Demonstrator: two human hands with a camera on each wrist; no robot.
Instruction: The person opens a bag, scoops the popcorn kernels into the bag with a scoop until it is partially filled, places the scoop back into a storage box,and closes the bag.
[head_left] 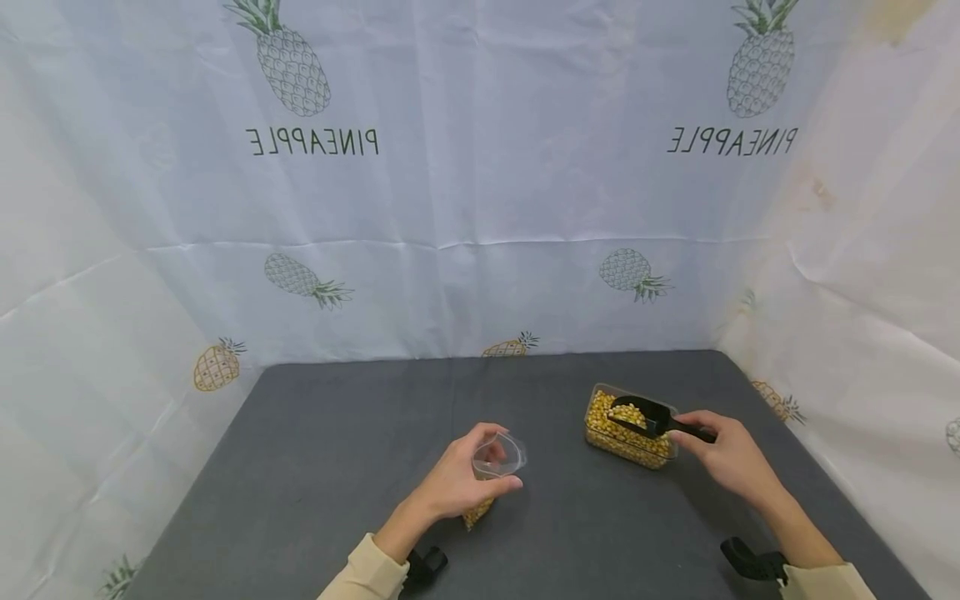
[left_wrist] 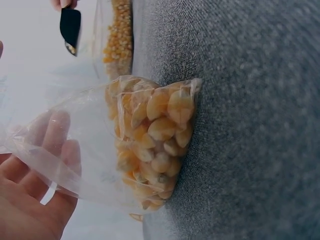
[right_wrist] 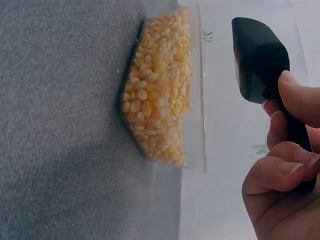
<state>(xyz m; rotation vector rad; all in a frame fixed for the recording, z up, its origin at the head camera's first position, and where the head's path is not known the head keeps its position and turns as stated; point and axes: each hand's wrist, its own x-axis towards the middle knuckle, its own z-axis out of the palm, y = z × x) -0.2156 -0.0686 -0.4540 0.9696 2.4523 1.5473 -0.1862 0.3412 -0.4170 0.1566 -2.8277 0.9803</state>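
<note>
My left hand (head_left: 459, 475) holds a clear plastic bag (head_left: 498, 456) by its mouth, thumb and fingers spread round the rim to keep it wide. Corn kernels (left_wrist: 155, 132) fill the bag's lower part, which sits at the dark tabletop in the left wrist view. On the right, my right hand (head_left: 723, 454) grips a black scoop (head_left: 656, 419) by the handle. Kernels lie in the scoop, which is raised above a clear rectangular container (right_wrist: 204, 120) of corn. The right wrist view shows a gap between scoop and container.
A dark grey table (head_left: 360, 433) carries everything. White cloth (head_left: 465, 192) with pineapple prints hangs behind it and along both sides. Black straps (head_left: 752, 562) are at both wrists.
</note>
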